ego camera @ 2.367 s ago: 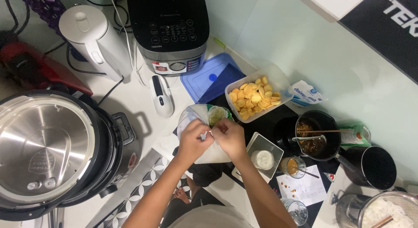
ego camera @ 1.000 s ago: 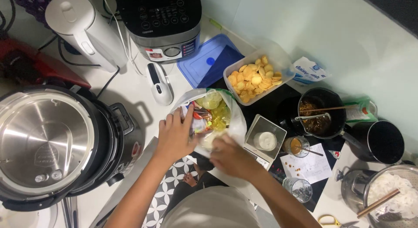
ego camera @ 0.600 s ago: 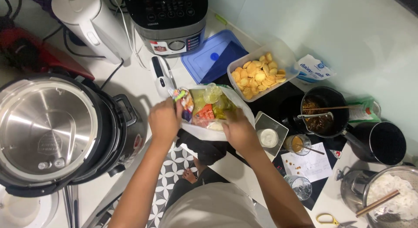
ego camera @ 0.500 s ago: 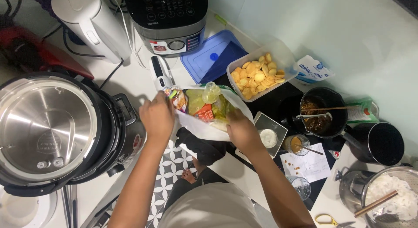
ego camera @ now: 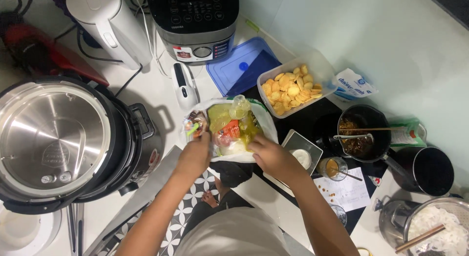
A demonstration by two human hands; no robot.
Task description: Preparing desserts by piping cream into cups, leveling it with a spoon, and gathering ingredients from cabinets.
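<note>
Head view: my left hand (ego camera: 195,155) and right hand (ego camera: 269,155) grasping plastic bag (ego camera: 229,126) rim; soft, light, slippery, hold edges.

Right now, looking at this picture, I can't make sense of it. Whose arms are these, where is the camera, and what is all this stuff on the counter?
There is no machine here. A person wears a camera on the head, so you look straight down at their own two bare hands. The left hand and the right hand each grip an edge of a white plastic bag, holding it open; small packets and food items show inside. On the white counter around it: a large pressure cooker at the left, a white kettle and a rice cooker at the top, a clear tub of yellow crackers beside its blue lid, a dark pot with a spoon, and a small square dish by the right hand.
</note>
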